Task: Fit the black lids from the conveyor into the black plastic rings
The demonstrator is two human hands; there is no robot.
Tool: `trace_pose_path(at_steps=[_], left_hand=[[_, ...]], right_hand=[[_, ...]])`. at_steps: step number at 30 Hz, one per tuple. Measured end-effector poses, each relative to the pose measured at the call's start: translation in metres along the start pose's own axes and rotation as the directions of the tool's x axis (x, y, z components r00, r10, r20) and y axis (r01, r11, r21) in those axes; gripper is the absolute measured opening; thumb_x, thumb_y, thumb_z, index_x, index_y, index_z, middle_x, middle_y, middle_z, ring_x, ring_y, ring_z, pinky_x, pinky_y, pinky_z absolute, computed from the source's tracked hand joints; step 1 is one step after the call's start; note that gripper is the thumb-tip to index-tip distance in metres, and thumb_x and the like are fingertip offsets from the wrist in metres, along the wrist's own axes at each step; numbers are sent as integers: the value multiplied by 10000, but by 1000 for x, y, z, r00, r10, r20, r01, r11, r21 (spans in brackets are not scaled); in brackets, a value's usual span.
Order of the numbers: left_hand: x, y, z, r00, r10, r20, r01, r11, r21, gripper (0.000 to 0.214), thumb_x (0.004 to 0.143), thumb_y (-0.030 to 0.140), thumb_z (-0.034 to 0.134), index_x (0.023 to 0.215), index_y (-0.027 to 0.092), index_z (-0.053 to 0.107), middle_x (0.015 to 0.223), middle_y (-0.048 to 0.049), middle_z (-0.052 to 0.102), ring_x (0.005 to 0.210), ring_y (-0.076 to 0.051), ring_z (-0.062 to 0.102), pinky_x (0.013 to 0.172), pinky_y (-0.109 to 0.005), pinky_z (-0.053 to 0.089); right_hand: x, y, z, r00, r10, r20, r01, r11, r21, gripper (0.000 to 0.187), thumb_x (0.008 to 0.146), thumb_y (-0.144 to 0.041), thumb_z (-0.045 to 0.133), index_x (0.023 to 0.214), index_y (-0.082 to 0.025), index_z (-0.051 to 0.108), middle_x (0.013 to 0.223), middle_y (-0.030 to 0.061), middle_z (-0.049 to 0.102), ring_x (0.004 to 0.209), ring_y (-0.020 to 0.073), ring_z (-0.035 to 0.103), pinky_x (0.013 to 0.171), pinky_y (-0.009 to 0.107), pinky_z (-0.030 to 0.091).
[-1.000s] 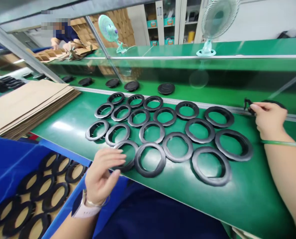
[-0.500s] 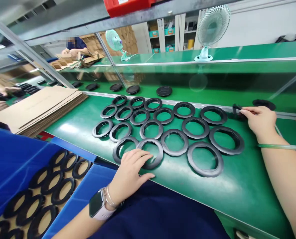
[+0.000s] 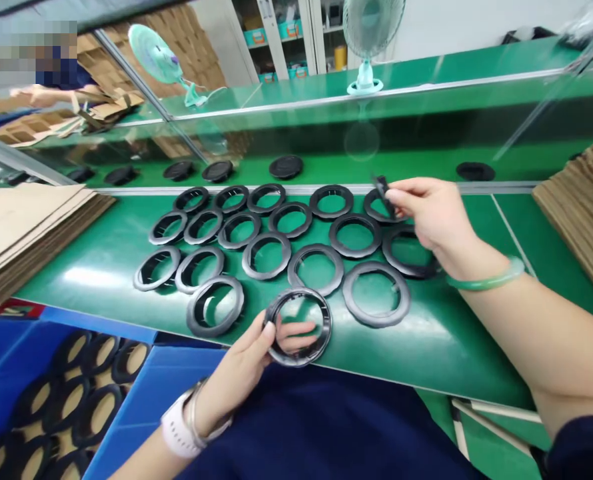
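Note:
Several black plastic rings [image 3: 316, 269] lie in rows on the green bench top [image 3: 456, 360]. My left hand [image 3: 249, 363] grips one black ring [image 3: 299, 327] at the bench's near edge, lifted and tilted, with fingers showing through its hole. My right hand [image 3: 426, 213] hovers over the rings at the right end of the rows. Its thumb and forefinger pinch a small black clip [image 3: 382, 190].
A blue bin [image 3: 51, 400] of more black rings sits low left. Flat cardboard stacks lie at the left [image 3: 21, 227] and right [image 3: 581, 200]. Black discs [image 3: 285, 167] ride the belt behind the rail. Two fans stand beyond. Another person works at far left.
My left hand has picked a ring up off the bench's near edge. My right hand has come in from the rail at right, carrying the small black clip over the rings.

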State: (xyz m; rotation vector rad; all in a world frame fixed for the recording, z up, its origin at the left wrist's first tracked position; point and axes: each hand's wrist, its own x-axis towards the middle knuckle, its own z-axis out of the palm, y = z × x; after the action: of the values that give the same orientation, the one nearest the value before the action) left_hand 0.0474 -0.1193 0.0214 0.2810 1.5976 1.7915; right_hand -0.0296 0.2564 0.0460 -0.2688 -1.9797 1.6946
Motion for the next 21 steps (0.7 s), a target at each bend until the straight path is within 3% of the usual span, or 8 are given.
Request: trace_pose_path(at_steps=[3, 6, 8, 10, 13, 15, 17, 21], left_hand=[[6, -11, 4, 995, -40, 95, 48, 996, -77, 584, 880, 424, 799, 1290, 268, 413, 1394, -177, 602, 1240, -392, 615, 1069, -614, 497], [7, -10, 5, 994, -85, 66, 90, 993, -74, 714, 818, 223, 860, 1336, 256, 370, 1348, -158, 631, 1192, -326, 660, 1033, -486, 552], [6, -7, 5, 995, -90, 31, 92, 994, -57, 562, 858, 216, 814, 1284, 207, 448, 1182, -112, 707, 1052, -238, 720, 942, -349, 591], [5, -6, 4, 997, -81, 11, 81, 996, -46, 457, 866, 231, 799, 1224, 182, 520, 1056, -64, 726, 944, -175, 725, 848, -254, 594], [5, -10, 2, 998, -30, -56, 29, 999, -19, 608, 796, 217, 847, 1298, 210, 504, 1186, -57, 687, 1046, -191, 695, 860, -250, 590], [4, -15, -1, 995, 0, -98, 3, 1000, 26, 709, 755, 216, 872, 1341, 229, 473, 1284, -70, 642, 1151, -237, 659, 915, -304, 588], [4, -20, -3, 993, 9, -120, 1, 997, 80, 709, 746, 242, 875, 1330, 223, 474, 1276, -76, 637, 1158, -260, 654, 932, -349, 588], [1, -27, -6, 984, -14, -178, 40, 989, 143, 694, 741, 301, 870, 1299, 206, 468, 1223, -85, 645, 1087, -271, 679, 898, -391, 600]], right_hand=[[-62, -36, 36, 919, -84, 385, 56, 995, 82, 109, 840, -125, 806, 875, -227, 787, 839, 1, 683, 738, 184, 656, 665, 282, 556], [-111, -50, 58, 780, -176, 601, 121, 984, 131, 162, 859, -56, 773, 903, -211, 785, 915, 6, 677, 850, 172, 651, 761, 271, 549], [-131, -45, 66, 742, -248, 623, 196, 969, 152, 165, 883, -28, 738, 923, -185, 770, 931, 17, 670, 861, 164, 637, 777, 267, 533], [-142, -36, 71, 712, -352, 607, 371, 923, 99, 125, 949, -65, 678, 969, -162, 753, 927, 36, 660, 837, 170, 618, 740, 283, 510], [-150, -24, 75, 602, -488, 633, 666, 744, -60, 177, 1020, -103, 558, 1012, -125, 734, 858, 61, 626, 725, 184, 548, 617, 316, 423], [-155, -22, 77, 540, -517, 664, 758, 642, -116, 207, 1014, -76, 524, 993, -103, 728, 818, 64, 605, 673, 184, 497, 571, 326, 359], [-159, -23, 79, 521, -521, 676, 783, 607, -136, 203, 1000, -57, 527, 968, -89, 725, 813, 67, 599, 665, 183, 481, 565, 333, 337], [-168, -25, 85, 547, -485, 683, 779, 594, -202, 203, 989, -63, 528, 919, -79, 718, 797, 67, 569, 671, 194, 466, 583, 345, 337]])
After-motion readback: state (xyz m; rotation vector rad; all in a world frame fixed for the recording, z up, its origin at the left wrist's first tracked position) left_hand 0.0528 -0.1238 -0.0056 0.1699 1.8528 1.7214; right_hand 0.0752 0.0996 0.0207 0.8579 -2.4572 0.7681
